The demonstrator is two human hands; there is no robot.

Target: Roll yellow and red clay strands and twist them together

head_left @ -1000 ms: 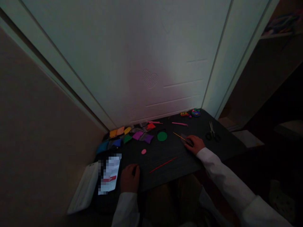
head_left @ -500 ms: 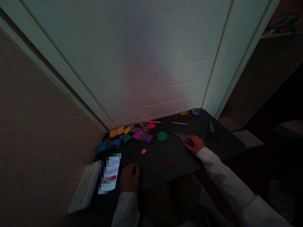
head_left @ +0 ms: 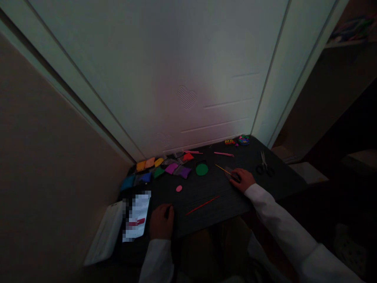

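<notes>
My left hand (head_left: pixel 161 222) rests loosely curled on the dark table (head_left: pixel 232 202), beside the lit phone or tablet (head_left: pixel 137 218). Nothing shows in it, though its fingertips are partly hidden. Farther right, my right hand (head_left: pixel 243 180) lies with bent fingers at the end of a thin yellow stick (head_left: pixel 223 169), which runs in between thumb and fingers. Under that stick is a small clear sheet (head_left: pixel 228 173). A thin red stick (head_left: pixel 202 205) lies between my hands. Beyond it are a flat pink disc (head_left: pixel 179 188) and a larger green disc (head_left: pixel 202 169).
Several coloured clay packets (head_left: pixel 171 168) line the back left. Pink tools (head_left: pixel 224 154) lie at the back, with small decorated pieces (head_left: pixel 243 140) at the far right corner. Scissors (head_left: pixel 264 164) lie right of my right hand. A white panel (head_left: pixel 188 59) rises behind the table.
Both hands and the things on the table stay in place. Only the light on the panel is dimmer.
</notes>
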